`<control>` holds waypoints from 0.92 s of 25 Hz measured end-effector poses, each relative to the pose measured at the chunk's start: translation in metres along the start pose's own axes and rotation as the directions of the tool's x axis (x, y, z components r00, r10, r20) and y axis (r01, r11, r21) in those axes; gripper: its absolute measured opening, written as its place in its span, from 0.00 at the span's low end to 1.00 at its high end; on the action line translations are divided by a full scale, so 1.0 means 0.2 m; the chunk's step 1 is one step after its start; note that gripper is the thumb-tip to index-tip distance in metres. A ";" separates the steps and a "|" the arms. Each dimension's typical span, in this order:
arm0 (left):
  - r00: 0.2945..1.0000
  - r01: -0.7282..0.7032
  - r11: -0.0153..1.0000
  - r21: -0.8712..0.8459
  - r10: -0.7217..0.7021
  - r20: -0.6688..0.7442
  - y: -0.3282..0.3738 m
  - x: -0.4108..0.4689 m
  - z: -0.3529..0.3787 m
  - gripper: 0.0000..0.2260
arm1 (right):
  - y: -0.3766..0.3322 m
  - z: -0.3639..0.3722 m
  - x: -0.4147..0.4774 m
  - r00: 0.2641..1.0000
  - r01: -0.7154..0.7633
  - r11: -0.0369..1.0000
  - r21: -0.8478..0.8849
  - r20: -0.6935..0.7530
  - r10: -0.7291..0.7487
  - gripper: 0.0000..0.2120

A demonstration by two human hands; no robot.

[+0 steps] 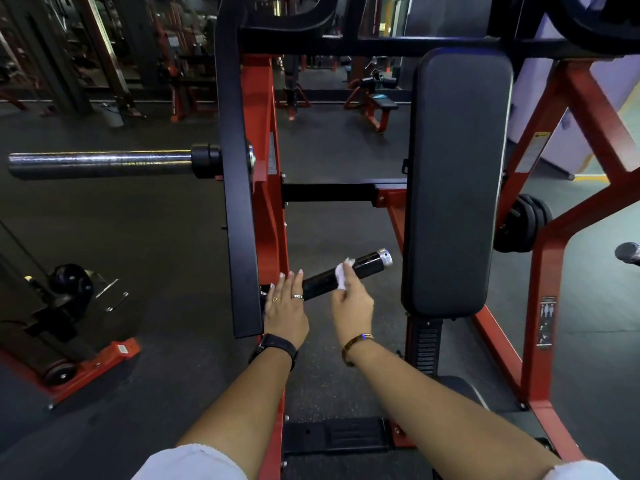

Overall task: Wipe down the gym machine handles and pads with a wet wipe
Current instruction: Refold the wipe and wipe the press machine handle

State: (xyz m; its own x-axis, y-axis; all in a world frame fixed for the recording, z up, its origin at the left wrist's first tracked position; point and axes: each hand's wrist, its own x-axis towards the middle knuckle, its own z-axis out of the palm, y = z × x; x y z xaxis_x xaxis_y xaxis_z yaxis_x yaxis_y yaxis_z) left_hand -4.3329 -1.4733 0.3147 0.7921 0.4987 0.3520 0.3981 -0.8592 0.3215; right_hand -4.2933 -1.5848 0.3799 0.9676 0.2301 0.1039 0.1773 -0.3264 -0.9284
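Head view: the right hand [351, 306] has its fingers curled, pinching a white wipe [341, 277] against the black handle [367, 265], which runs up and away past its fingertips. Just to its left, the left hand [285, 308] lies flat with straight fingers, seemingly touching the handle's near end. Right of the right hand stands the tall black pad [453, 181]. Left of the left hand is a black bar [239, 202] and, farther out, a chrome peg [100, 162].

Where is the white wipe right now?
In the head view, low centre, the wipe is pinched in the right hand against the black handle, just left of the tall black pad; the left hand rests on the handle's other end.
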 end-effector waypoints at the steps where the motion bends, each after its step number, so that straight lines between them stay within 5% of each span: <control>1: 1.000 -0.012 1.000 0.008 0.012 0.007 0.00 0.00 0.00 0.32 | 0.01 -0.03 0.03 0.985 0.164 0.979 -0.123 -0.031 -0.169 0.26; 4: 1.000 -0.025 1.000 0.010 0.025 0.005 -0.01 0.00 0.00 0.33 | 0.11 -0.05 0.23 0.875 0.416 0.712 -0.566 0.036 -0.482 0.33; 6: 1.000 -0.021 1.000 0.007 0.021 0.001 -0.01 0.00 -0.01 0.33 | 0.10 -0.01 0.30 0.886 0.431 0.573 -0.697 0.207 -0.414 0.29; 8: 1.000 -0.024 1.000 0.009 0.024 0.005 -0.01 0.00 -0.01 0.33 | 0.09 0.05 0.29 0.852 0.511 0.482 -0.712 0.345 -0.393 0.23; 11: 1.000 -0.004 1.000 -0.004 0.004 -0.011 -0.02 0.00 0.00 0.31 | 0.12 0.18 0.20 0.701 0.700 0.314 -0.642 0.534 -0.473 0.20; 16: 1.000 -0.018 1.000 -0.012 0.018 -0.022 -0.02 0.00 0.01 0.32 | 0.20 0.12 0.30 0.459 0.820 0.059 -0.569 0.593 -0.662 0.19; 19: 0.998 0.000 1.000 -0.007 0.000 -0.059 -0.01 -0.02 0.01 0.34 | 0.23 -0.03 0.39 0.475 0.766 0.020 -0.642 0.546 -0.690 0.23; 23: 0.999 0.021 1.000 0.015 -0.020 -0.049 -0.01 -0.02 0.03 0.37 | 0.28 -0.25 0.49 0.670 0.602 0.210 -0.771 0.344 -0.658 0.32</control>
State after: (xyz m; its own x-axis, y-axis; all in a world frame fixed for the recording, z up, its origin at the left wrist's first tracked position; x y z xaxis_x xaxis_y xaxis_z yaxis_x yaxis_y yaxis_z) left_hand -4.3348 -1.4738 0.3068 0.7604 0.5210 0.3879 0.4218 -0.8502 0.3151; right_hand -4.1795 -1.6263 0.3551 0.4695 0.6844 0.5579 0.7580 -0.6364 0.1428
